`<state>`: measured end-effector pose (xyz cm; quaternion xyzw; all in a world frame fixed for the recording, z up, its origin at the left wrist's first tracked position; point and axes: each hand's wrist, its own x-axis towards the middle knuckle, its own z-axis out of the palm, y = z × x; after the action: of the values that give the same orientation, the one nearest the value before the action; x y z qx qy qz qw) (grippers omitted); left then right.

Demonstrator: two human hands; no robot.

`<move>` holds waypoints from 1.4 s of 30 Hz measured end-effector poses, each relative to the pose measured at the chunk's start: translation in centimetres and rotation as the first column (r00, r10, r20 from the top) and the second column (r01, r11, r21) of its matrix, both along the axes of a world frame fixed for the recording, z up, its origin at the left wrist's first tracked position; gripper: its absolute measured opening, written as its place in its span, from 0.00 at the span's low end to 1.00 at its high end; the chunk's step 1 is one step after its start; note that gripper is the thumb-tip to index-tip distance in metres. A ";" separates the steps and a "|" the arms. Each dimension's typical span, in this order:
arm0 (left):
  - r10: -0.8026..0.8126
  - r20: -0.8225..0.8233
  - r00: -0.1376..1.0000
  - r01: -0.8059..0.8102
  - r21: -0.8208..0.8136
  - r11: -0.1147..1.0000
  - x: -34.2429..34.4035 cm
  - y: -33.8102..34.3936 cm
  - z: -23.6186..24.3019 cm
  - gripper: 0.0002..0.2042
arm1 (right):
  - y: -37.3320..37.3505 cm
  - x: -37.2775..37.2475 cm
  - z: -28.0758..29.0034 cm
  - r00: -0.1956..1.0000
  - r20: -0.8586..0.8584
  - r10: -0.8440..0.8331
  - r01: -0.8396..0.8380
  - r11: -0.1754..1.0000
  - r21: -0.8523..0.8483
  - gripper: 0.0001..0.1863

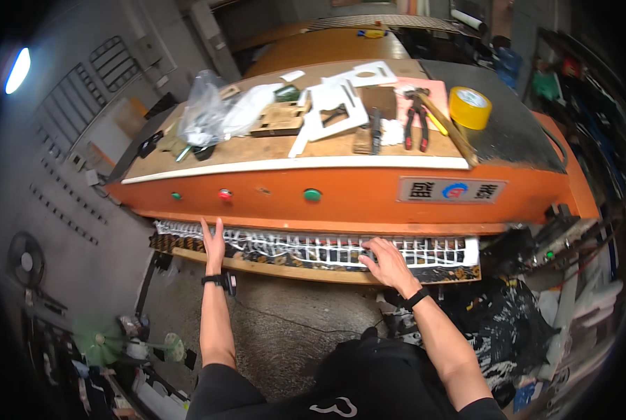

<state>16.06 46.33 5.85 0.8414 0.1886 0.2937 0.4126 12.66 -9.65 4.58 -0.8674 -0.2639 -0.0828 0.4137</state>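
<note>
A long white lattice sheet (pixel 323 251), ladder-like and tangled toward its left end, lies along a narrow ledge below the front of an orange machine (pixel 369 204). My left hand (pixel 213 240) is open at the left part of the lattice, thumb and fingers apart and pointing away from me. Farther right, my right hand (pixel 388 263) reaches over the lattice, its thumb and fingers spread with a gap between them. Neither hand shows anything gripped. Whether the fingertips press on the lattice cannot be made out. A wooden strip (pixel 285 270) edges the ledge on my side.
On the machine's top lie pliers (pixel 416 126), a yellow tape roll (pixel 470 108), white cut-out sheets (pixel 334 110), a clear plastic bag (pixel 204 112) and a wooden block (pixel 278 119). Green and red buttons (pixel 312 194) dot its front. Black scrap sheeting (pixel 481 325) covers floor at right; fans stand left.
</note>
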 end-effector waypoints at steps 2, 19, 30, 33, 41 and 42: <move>0.030 0.039 0.999 -0.028 -0.054 0.998 2.2 4.8 2.5 0.50 | 3.6 1.4 3.3 0.996 0.064 0.069 -0.070 0.997 0.019 0.18; 0.062 0.129 0.990 -0.009 -0.377 0.926 8.3 9.6 5.9 0.44 | 10.0 4.3 7.9 0.993 0.044 0.110 -0.103 0.986 -0.134 0.27; -0.029 -0.374 0.927 0.240 0.530 0.813 -5.4 -17.0 -8.3 0.29 | -2.3 -3.8 -3.3 0.981 -0.030 -0.189 0.161 0.899 -0.407 0.39; -0.118 -0.400 0.909 0.324 0.499 0.804 -6.0 -21.3 -7.7 0.29 | -1.4 -4.1 -3.5 0.971 0.019 -0.238 0.228 0.901 -0.369 0.45; -0.223 -0.326 0.919 0.369 0.511 0.776 -7.2 -22.9 -7.8 0.23 | -0.6 -2.7 -3.0 0.918 -0.221 -0.328 0.190 0.856 -0.480 0.48; -0.233 -0.233 0.944 0.324 0.534 0.781 -6.9 -22.7 -7.8 0.18 | -0.4 -2.9 -3.2 0.910 -0.226 -0.347 0.202 0.849 -0.489 0.48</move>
<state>9.13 23.58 -2.00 0.9640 -0.0024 0.2061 0.1680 9.80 -10.04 1.42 -0.9708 -0.0805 0.0575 0.2184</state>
